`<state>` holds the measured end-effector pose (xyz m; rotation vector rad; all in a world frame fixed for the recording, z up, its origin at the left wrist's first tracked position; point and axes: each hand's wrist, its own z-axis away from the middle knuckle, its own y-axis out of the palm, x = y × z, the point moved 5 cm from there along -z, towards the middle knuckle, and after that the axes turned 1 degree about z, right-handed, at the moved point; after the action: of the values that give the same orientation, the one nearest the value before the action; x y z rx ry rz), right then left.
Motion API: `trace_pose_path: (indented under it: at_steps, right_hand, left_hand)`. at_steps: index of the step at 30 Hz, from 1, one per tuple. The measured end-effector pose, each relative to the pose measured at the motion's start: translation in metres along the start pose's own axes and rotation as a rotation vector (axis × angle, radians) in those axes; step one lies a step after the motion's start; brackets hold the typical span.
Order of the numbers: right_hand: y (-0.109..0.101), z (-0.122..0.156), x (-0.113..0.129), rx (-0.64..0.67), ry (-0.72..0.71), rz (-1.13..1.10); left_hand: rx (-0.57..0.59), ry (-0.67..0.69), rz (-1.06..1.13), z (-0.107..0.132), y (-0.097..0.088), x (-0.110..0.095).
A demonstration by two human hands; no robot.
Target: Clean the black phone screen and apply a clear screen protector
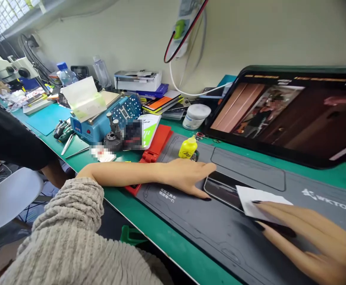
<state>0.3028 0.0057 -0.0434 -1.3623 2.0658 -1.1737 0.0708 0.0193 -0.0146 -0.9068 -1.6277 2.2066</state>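
A dark smartphone [225, 192] lies flat on the grey work mat [191, 221]. My left hand [185, 176] is at its left end, thumb and fingers straddling it along the two edges. A white sheet, paper or thin cloth [251, 200], covers the phone's right part. Over that sheet is my right hand [315, 237], fingers pressing it down and its thumb apart on the near side. The phone's right end is hidden beneath the sheet and hand. Just beyond my left hand stands a small yellow bottle [188, 148].
A large screen [282, 118] leans at the back right, beside a white tub [196, 116]. Under my left forearm passes a red hinged case [158, 144]. Left of it are a blue machine [94, 122] and tweezers [68, 144]. Another person's dark sleeve [12, 136] shows at far left.
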Motion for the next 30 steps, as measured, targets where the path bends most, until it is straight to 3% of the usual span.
trace_pose_path:
  at_steps: [4, 12, 22, 26, 30]
  right_hand:
    - [0.002, -0.001, 0.004, -0.036, -0.024, 0.089]
    - [0.010, 0.004, -0.007, 0.049, 0.012, 0.154]
    - [0.013, -0.001, 0.002, 0.143, 0.056, 0.172]
    - [0.002, -0.016, 0.011, 0.263, 0.208, 0.155]
    - [0.002, -0.034, 0.029, 0.395, 0.183, -0.027]
  left_hand:
    - [-0.013, -0.002, -0.008, 0.001, 0.000, 0.000]
    - [-0.009, -0.013, -0.030, 0.001, -0.002, -0.001]
    - [-0.003, -0.021, -0.020, 0.002, -0.005, 0.000]
    - [-0.037, -0.049, -0.041, 0.001, -0.011, 0.002]
    - [-0.078, -0.016, -0.071, -0.007, -0.016, 0.010]
